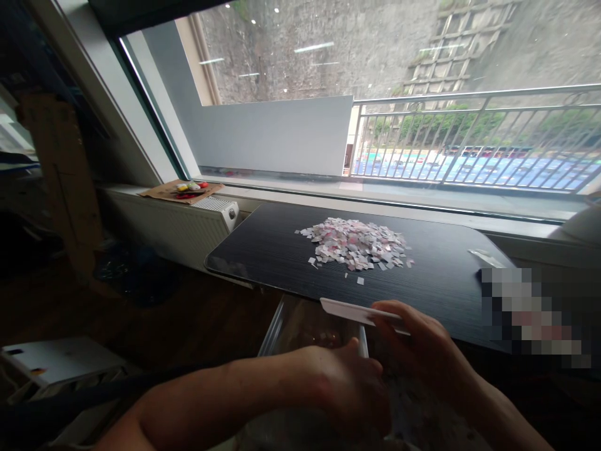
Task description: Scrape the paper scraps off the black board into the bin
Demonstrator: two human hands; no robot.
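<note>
Head view: a person's two bare hands work at the near edge of a black wood-grain table (267,250). Their right hand (420,329) pinches a thin, whitish flat piece (345,310) between thumb and fingers, seen almost edge-on, its free end pointing left at the table's edge. Their left hand (350,388), the forearm crossing from the lower left, is curled with its thumb and forefinger closed about the right rim of a clear plastic container (272,332); its other fingers lie in shadow. That container sits below the tabletop, just in front of the table, and its contents are too dim to make out.

On the tabletop, beyond the right hand and apart from it, lies a loose heap of small paper squares (354,244), mostly white and grey with some pink, a few strays lying near its front. A pixelated patch (526,313) covers something at the table's right end. Left of the table, a white radiator (183,228) bears a flat piece of brown cardboard (157,191) with small red, yellow and white items (192,186) on it. Through the window, a metal railing (483,141) stands beside a white panel (277,138).
</note>
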